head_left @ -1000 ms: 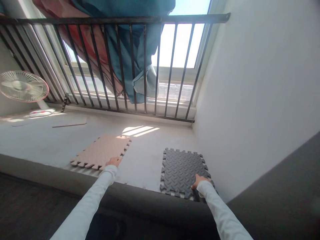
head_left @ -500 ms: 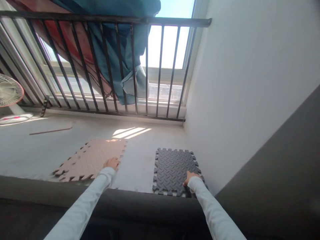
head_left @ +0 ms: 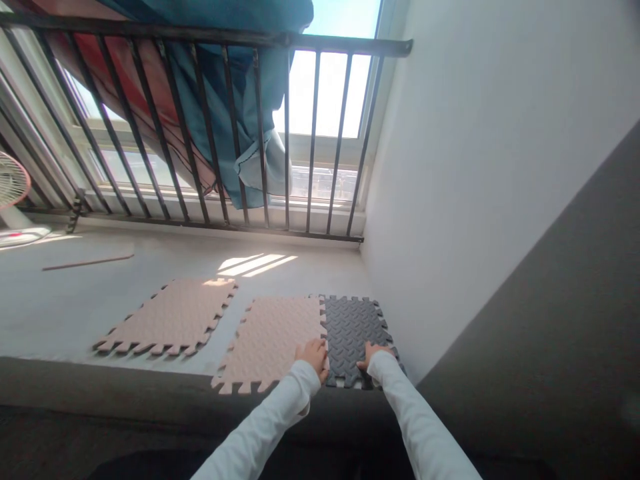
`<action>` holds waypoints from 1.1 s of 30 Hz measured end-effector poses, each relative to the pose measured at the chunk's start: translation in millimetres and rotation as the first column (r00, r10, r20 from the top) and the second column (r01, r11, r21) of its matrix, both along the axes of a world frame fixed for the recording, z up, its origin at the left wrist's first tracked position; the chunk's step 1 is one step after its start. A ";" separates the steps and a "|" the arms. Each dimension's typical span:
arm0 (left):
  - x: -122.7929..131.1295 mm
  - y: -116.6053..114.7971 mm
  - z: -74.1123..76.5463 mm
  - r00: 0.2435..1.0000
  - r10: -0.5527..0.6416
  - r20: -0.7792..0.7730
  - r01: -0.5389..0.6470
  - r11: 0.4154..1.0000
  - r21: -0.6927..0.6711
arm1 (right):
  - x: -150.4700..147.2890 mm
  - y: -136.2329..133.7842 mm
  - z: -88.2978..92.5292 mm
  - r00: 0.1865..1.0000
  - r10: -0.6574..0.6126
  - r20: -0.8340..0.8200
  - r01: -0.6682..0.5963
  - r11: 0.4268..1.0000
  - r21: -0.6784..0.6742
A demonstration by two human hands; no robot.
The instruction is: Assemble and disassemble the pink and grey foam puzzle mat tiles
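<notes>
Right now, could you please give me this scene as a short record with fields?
Left hand: at the right edge of the near pink tile
Right hand: on the dark tile, toward its front right
Overlap: near pink tile hides the dark tile's left side; contact unclear
Second pink tile: apart, to the left
Surface: pale ledge
Beyond: dark railing, cloth behind it
Far left: fan, cut off by the frame

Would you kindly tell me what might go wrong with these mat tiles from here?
The pink tile at the left hand seems to overlap the dark tile, so their toothed edges may not line up. Its front teeth reach the brink of the ledge, so it might slip off.
</notes>
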State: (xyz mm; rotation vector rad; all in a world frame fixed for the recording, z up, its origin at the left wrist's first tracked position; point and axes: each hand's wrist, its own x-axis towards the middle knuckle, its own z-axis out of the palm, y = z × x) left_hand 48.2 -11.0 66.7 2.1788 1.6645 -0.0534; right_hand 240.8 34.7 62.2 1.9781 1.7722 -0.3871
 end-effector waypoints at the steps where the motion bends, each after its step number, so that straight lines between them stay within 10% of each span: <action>1: 2.6 -0.3 -0.5 1.000 0.002 -0.004 -0.002 1.000 -0.016 | -0.6 -0.2 1.8 1.000 -0.001 0.001 0.001 1.000 -0.007; 15: -56.6 15.9 -24.0 0.987 0.101 -0.128 -0.100 0.995 0.013 | -7.0 -3.1 17.0 1.000 -0.010 -0.017 0.010 1.000 -0.021; 33: -46.3 8.1 -18.1 0.980 0.110 -0.167 -0.111 0.994 0.004 | -5.8 2.4 13.5 0.997 -0.037 -0.063 0.035 0.999 -0.031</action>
